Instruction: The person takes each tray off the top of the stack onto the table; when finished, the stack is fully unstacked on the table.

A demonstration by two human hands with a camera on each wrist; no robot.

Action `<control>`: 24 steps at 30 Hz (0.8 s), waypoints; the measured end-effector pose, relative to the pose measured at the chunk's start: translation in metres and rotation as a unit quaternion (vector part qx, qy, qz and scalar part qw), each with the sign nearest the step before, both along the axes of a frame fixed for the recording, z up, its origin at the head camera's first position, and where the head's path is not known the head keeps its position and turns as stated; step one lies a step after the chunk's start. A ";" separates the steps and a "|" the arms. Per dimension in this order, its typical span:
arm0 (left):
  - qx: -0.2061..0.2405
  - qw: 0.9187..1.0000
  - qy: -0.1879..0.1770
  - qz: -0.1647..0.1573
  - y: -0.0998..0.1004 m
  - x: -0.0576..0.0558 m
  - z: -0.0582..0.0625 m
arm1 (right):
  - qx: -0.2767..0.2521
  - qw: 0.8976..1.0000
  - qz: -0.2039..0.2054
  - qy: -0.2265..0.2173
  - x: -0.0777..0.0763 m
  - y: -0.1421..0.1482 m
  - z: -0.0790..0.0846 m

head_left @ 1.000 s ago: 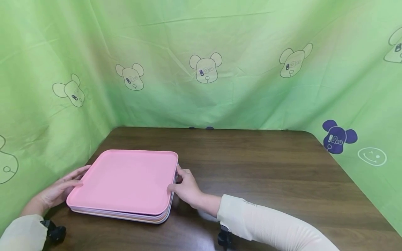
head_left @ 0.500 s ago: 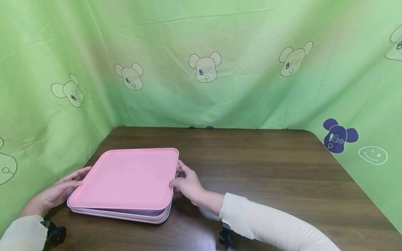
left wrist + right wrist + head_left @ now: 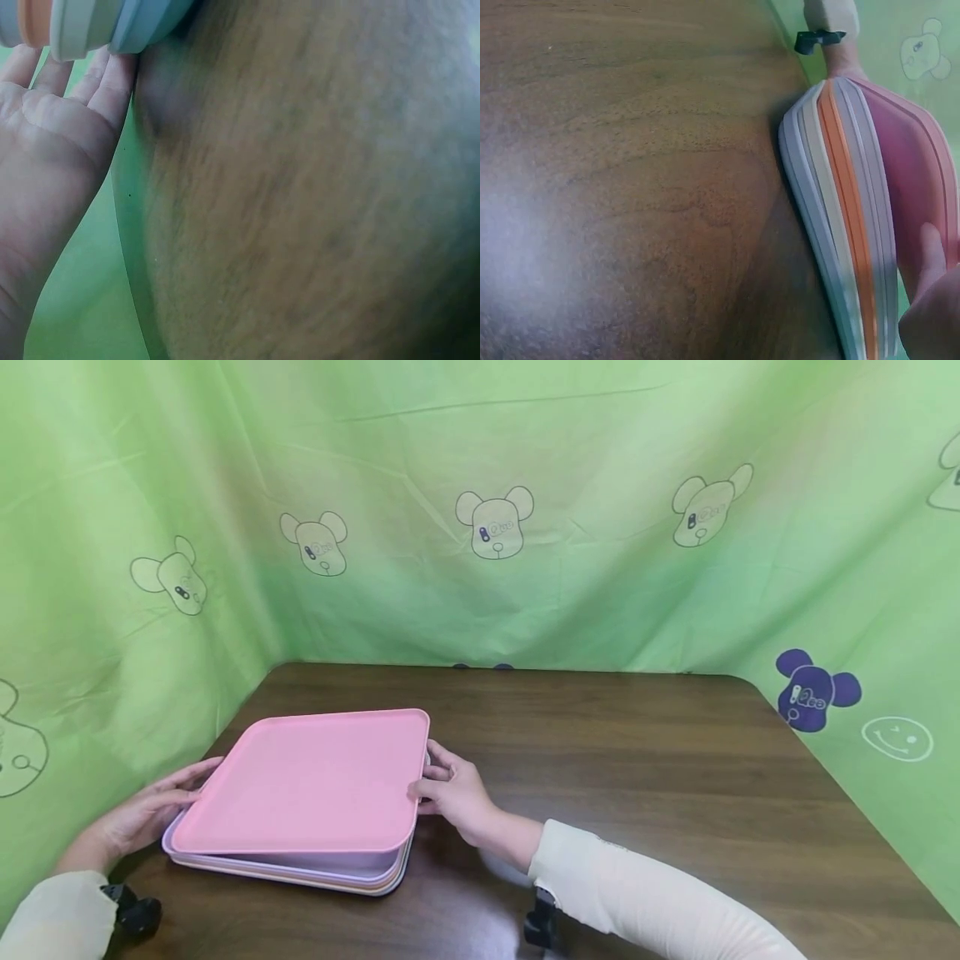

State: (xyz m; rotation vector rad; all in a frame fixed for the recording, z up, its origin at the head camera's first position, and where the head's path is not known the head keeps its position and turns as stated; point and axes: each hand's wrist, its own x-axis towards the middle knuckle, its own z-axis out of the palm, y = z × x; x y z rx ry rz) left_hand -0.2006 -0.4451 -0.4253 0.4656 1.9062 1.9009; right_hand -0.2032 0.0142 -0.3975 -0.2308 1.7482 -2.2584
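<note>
Above stacked trays [image 3: 846, 217] slants a smooth, round-cornered pink tray [image 3: 311, 782].

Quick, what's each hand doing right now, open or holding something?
Left hand: open, touching the tray stack.
Right hand: closed, pinching the pink tray by its edge.

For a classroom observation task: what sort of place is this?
Probably a screened-off tabletop workspace: green printed cloth hangs behind and on both sides of a brown table bearing stacked trays.

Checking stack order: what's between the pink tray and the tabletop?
Stacked trays: lavender edges uppermost, then orange, cream, blue. Above them, a right-hand finger in the gap under the tilted pink tray. Right wrist view shows it.
</note>
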 end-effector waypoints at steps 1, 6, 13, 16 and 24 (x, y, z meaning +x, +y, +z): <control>0.005 1.000 0.002 -0.002 0.000 0.001 0.000 | -0.001 1.000 0.000 -0.002 -0.001 0.000 0.000; 0.007 1.000 0.004 -0.004 0.000 0.002 -0.001 | 0.004 1.000 -0.004 -0.003 -0.005 0.003 0.002; 0.008 1.000 0.009 0.002 -0.002 0.001 -0.003 | -0.007 1.000 -0.003 -0.011 -0.013 0.009 0.003; 0.007 1.000 0.011 0.002 -0.001 0.001 -0.003 | -0.017 1.000 -0.003 -0.011 -0.016 0.013 0.004; 0.006 1.000 0.008 0.008 0.000 -0.001 -0.001 | -0.037 0.999 -0.013 -0.022 -0.026 0.020 0.005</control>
